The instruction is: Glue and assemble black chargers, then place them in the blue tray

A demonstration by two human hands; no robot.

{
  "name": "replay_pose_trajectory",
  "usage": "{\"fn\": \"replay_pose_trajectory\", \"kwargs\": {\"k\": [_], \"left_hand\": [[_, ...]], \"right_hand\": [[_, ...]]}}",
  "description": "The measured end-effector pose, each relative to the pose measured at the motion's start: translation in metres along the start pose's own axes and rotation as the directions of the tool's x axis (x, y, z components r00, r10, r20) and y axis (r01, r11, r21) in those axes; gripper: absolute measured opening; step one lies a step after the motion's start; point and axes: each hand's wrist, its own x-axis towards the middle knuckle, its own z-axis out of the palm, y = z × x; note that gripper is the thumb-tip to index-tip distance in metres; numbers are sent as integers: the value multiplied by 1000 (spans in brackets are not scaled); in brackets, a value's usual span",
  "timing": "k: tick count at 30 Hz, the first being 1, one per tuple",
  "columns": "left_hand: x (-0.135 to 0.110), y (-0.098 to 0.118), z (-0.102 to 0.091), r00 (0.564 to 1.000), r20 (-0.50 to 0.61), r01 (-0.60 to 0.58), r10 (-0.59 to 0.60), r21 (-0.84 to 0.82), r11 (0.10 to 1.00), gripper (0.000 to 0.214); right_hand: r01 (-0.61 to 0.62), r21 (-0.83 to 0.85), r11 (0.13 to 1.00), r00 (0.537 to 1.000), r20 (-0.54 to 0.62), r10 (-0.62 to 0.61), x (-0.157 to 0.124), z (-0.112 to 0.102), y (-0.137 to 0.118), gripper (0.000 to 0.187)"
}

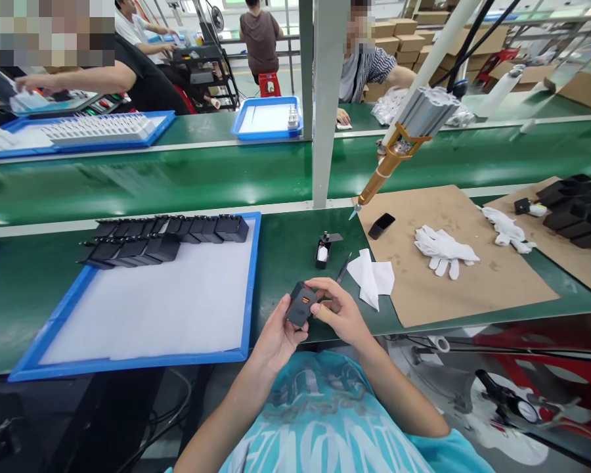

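Note:
Between my hands, near the table's front edge, is a small black charger housing (pixel 299 314) with an orange port on its face. My left hand (pixel 282 335) grips it from the left and below. The fingers of my right hand (pixel 337 309) close on its right side and top. Just beyond stands a small open black box (pixel 322 253) with something white inside and a flap at its top. A dark pen-like tool (pixel 343 268) lies beside folded white wipes (pixel 372 276). On the brown cardboard rests a black rectangular shell (pixel 381 226).
At left, a blue-rimmed tray (pixel 254 282) holds several black housings (pixel 162 246) in two rows. A dispenser with a fine tip (pixel 374 184) hangs over the cardboard sheet (pixel 502 282). White gloves (pixel 446 249) lie there. A white post (pixel 325 98) rises behind; co-workers sit across the conveyor.

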Motion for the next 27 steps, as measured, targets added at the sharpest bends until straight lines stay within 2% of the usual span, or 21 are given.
{"fn": "replay_pose_trajectory", "kwargs": {"k": [11, 20, 24, 27], "left_hand": [[5, -8, -5, 992, 71, -99, 102, -45, 994, 36], [5, -13, -1, 952, 28, -305, 304, 18, 952, 41], [5, -12, -2, 945, 20, -328, 328, 81, 941, 44], [6, -8, -4, 957, 28, -291, 290, 74, 954, 43]], "right_hand": [[31, -93, 995, 999, -19, -33, -4, 4, -3, 38], [25, -217, 976, 999, -33, -33, -5, 18, -6, 57], [35, -256, 966, 999, 48, -24, -6, 17, -6, 74], [82, -263, 961, 982, 184, -33, -7, 8, -10, 86]]}}
